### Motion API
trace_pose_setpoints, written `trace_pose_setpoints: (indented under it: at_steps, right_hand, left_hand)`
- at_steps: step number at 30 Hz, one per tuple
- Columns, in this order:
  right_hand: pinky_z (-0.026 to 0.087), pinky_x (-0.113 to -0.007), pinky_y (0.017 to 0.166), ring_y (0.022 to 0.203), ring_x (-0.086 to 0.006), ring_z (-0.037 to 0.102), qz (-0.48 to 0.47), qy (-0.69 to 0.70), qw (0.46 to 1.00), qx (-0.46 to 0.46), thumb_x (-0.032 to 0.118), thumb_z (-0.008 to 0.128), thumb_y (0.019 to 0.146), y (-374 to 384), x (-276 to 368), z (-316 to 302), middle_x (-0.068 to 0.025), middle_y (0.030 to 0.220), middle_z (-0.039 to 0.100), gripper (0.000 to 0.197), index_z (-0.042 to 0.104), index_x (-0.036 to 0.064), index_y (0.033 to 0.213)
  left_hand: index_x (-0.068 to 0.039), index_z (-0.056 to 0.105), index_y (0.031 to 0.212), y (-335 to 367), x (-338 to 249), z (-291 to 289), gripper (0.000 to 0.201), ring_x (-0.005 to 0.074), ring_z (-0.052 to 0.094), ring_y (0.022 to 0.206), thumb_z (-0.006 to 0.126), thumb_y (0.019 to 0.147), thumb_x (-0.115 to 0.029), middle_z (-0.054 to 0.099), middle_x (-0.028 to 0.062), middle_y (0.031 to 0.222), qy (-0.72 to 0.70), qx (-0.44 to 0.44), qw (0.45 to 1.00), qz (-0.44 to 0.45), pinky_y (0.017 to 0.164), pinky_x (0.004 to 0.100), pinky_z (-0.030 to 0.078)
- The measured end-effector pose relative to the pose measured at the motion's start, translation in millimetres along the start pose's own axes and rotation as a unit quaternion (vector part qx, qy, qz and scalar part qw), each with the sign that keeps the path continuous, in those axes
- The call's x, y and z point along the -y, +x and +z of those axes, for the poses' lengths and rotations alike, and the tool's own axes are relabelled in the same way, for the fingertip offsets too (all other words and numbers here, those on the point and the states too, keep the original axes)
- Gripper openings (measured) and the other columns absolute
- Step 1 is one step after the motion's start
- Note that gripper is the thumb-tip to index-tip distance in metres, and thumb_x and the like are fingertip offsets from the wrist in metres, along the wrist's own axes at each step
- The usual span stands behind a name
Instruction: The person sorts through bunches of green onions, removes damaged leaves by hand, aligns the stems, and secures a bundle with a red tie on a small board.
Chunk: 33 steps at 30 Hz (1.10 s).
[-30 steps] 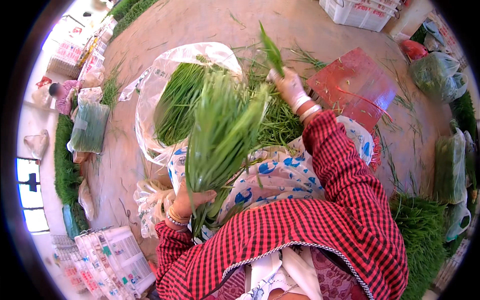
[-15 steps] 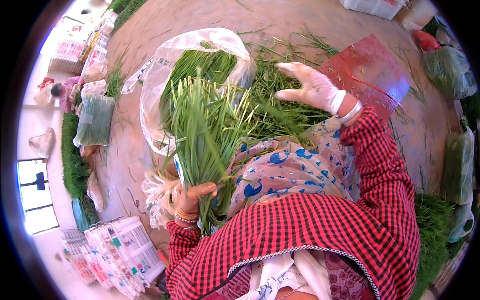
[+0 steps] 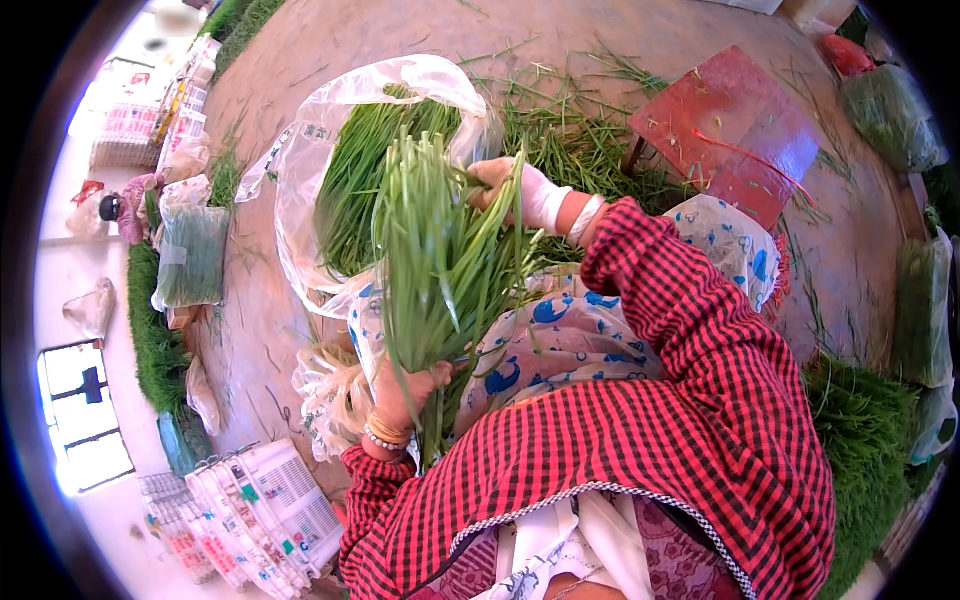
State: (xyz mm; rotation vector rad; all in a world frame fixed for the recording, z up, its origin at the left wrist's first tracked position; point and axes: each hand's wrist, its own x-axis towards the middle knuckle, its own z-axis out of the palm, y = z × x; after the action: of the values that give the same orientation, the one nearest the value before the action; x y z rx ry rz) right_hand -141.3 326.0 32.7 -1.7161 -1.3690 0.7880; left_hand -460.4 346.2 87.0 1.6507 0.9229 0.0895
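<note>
A bunch of garlic chives (image 3: 425, 270) stands upright in front of me, its pale cut ends at the top. My left hand (image 3: 408, 395), with bracelets at the wrist, is wrapped round the lower leaves. Against the stalks on the bunch's upper right is my right hand (image 3: 515, 190), in a white glove, its fingers curled in among them; some stalks cover part of it. Behind the bunch, a clear plastic bag (image 3: 292, 215) lies open with more chives (image 3: 350, 190) in it. A patterned plastic apron (image 3: 560, 345) covers my lap.
Loose chive trimmings (image 3: 590, 150) lie heaped on the floor beyond my right hand. A low red stool (image 3: 725, 120) with a red cord on it stands at the right. Bagged chives (image 3: 190, 255) line the left, and white plastic crates (image 3: 275, 510) stand at the lower left.
My right hand has come left from above the trimmings to the stalks of the bunch, and its spread fingers have curled in. My left hand keeps its hold on the bunch.
</note>
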Motion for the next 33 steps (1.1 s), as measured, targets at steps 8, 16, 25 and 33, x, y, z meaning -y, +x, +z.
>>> trace_pose_setpoints:
  at_steps: [8, 16, 25, 33]
  right_hand:
    - [0.037, -0.023, 0.04, 0.045, -0.006, 0.044, 0.067, 0.41, 0.889, -0.192, 0.018, 0.06, 0.096, -21, -29, -77, 0.0031, 0.067, 0.056, 0.013, 0.062, 0.0075, 0.105]
    - [0.053, -0.036, 0.069, 0.075, -0.0267, 0.065, 0.006, -0.333, 0.933, -0.135, 0.049, 0.065, 0.087, -75, -92, -104, -0.0115, 0.091, 0.068, 0.059, 0.058, 0.0034, 0.124]
    - [0.053, -0.039, 0.079, 0.085, -0.0329, 0.068, -0.021, -0.075, 0.996, -0.053, 0.035, 0.062, 0.088, -25, 18, -14, -0.0183, 0.093, 0.069, 0.035, 0.067, 0.0046, 0.106]
    - [0.051, -0.041, 0.089, 0.102, -0.0345, 0.065, 0.197, -0.277, 0.94, 0.021, 0.034, 0.061, 0.086, -52, -69, -89, -0.0173, 0.107, 0.069, 0.035, 0.067, 0.0096, 0.11]
  left_hand:
    - [0.011, 0.058, 0.111, -13, -5, -18, 0.036, 0.0196, 0.063, 0.072, 0.068, 0.077, 0.002, 0.066, 0.0142, 0.079, -0.186, 0.047, 0.974, -0.122, 0.069, 0.0323, 0.051]
    - [0.008, 0.057, 0.113, -18, 27, -37, 0.039, 0.0205, 0.065, 0.069, 0.07, 0.077, 0.002, 0.067, 0.0133, 0.081, -0.227, 0.007, 0.965, -0.132, 0.068, 0.0327, 0.054]
    - [0.008, 0.06, 0.108, -10, -13, -9, 0.035, 0.0176, 0.065, 0.07, 0.071, 0.075, 0.002, 0.069, 0.0116, 0.082, -0.124, 0.001, 0.991, -0.058, 0.067, 0.0299, 0.053]
    - [0.008, 0.049, 0.122, -20, 24, -38, 0.054, 0.0217, 0.061, 0.065, 0.071, 0.074, 0.003, 0.063, 0.0161, 0.087, -0.228, 0.069, 0.968, -0.08, 0.058, 0.0339, 0.051]
